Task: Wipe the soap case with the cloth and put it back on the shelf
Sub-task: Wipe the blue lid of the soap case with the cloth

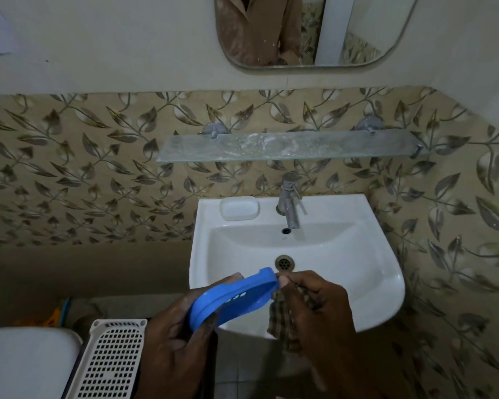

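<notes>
L hand (182, 338) grips blue soap case (231, 298), tilted, over front rim of sink (357, 226). R hand (317, 309) pinches checked cloth (283, 315) against case's far end. Glass shelf (288, 146) above.

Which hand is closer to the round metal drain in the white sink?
Right. The right hand, gripping the checked cloth, sits just below the drain; the left hand, holding the blue soap case, is lower-left.
</notes>
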